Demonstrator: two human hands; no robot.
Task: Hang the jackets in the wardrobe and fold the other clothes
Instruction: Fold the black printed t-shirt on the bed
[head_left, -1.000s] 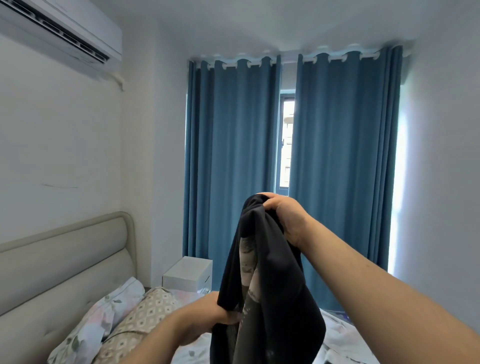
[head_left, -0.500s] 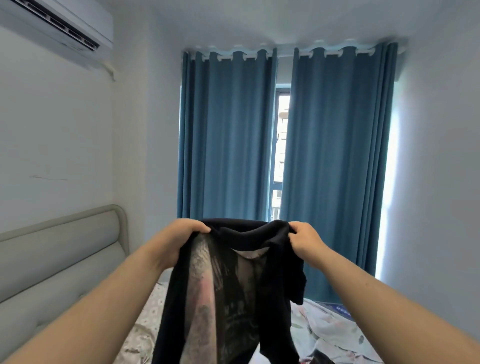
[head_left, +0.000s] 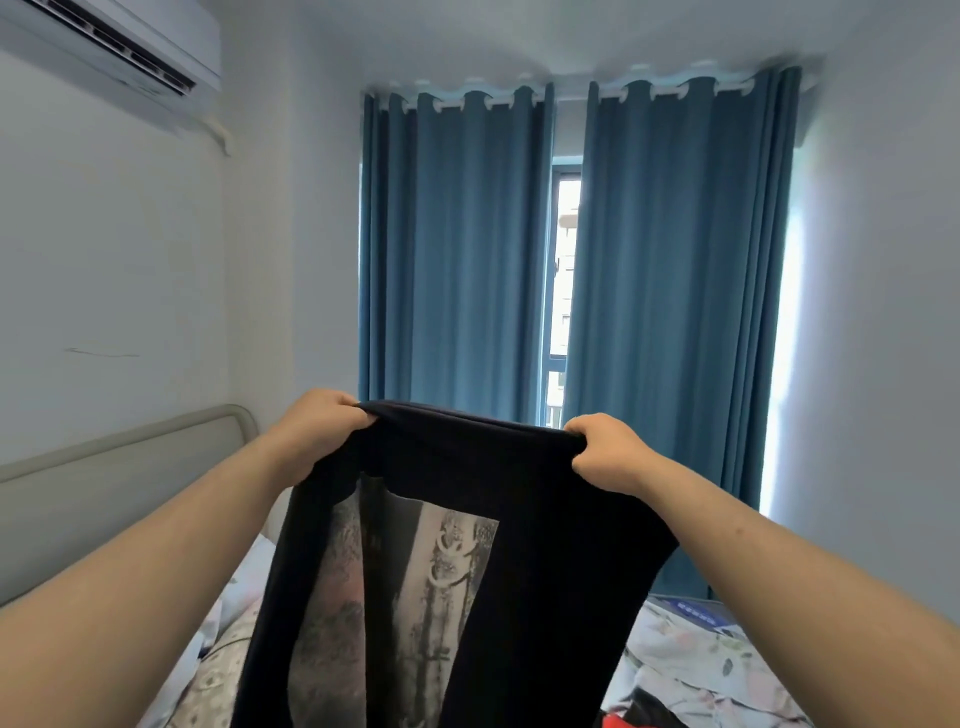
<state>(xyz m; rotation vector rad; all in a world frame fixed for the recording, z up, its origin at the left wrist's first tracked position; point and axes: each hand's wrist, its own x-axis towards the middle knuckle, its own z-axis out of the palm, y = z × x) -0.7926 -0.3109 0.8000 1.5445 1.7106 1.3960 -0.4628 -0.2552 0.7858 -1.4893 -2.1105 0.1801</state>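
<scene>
Air conditioner (head_left: 119, 47): white, mounted high on the left wall.
Headboard (head_left: 104, 478): pale and padded, against the left wall, behind the left forearm.
Pillow (head_left: 218, 670): patterned, on the bed below the left forearm, partly hidden by the shirt.
Left hand (head_left: 317, 431): raised, gripping the shirt's top left corner.
Left fingers (head_left: 349, 410): curled over the edge, pinching a bunched fold of cloth.
Shirt (head_left: 519, 519): black with a grey-and-white print facing the camera. It is held in the air between both hands, its top edge stretched from one to the other. The rest hangs down over the bed and runs out of view at the bottom.
Curtains (head_left: 457, 249): blue, two panels behind the shirt, with a narrow gap showing the window (head_left: 563, 260).
Right hand (head_left: 608, 454): about level with the left, gripping the top right corner.
Right fingers (head_left: 582, 435): curled, pinching bunched cloth.
Bed (head_left: 691, 654): floral sheet, lower right, under the hanging shirt.
Heap (head_left: 639, 719): dark and red cloth on the bed, just right of the shirt; cannot tell what garment.
</scene>
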